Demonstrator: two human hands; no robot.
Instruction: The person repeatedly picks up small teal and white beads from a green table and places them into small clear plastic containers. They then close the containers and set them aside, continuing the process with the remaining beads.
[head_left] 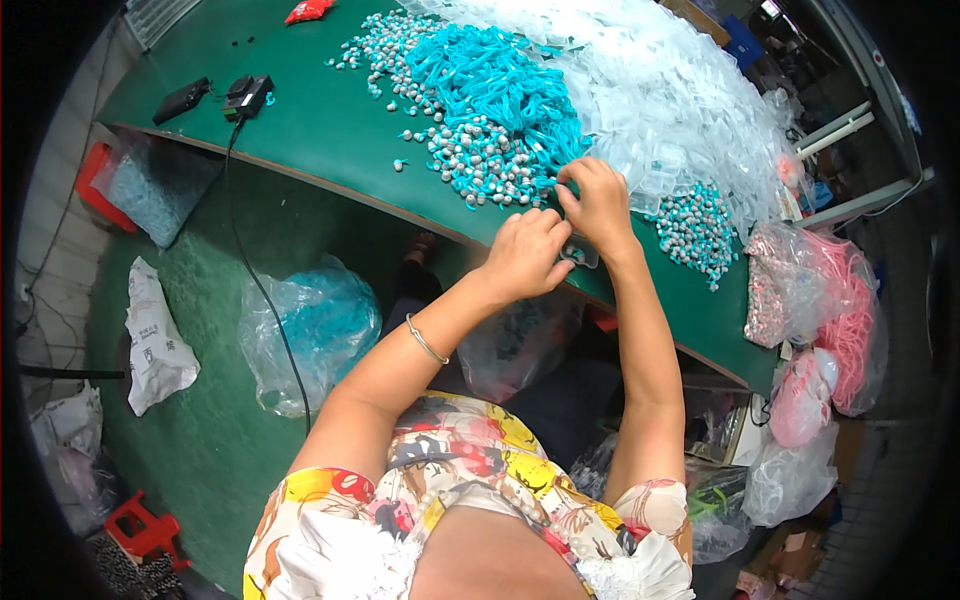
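At the table's front edge my left hand (525,252) is closed, its thumb against a small clear plastic box (585,254). A silver-and-teal piece shows inside that box. Just beyond it, my right hand (598,205) has thumb and forefinger curled together beside the teal cords (500,85); what they pinch is too small to make out. Several silver-and-teal bead-like pieces (485,155) lie left of my hands, in front of the cord heap. A second cluster of such pieces (692,232) lies to the right of my right hand.
Clear plastic boxes (660,95) are heaped across the green table (310,130). A black device (247,97) with a hanging cable and a black case (182,101) lie far left. Bags with pink cords (843,320) stand right; a bag of teal material (325,325) sits on the floor.
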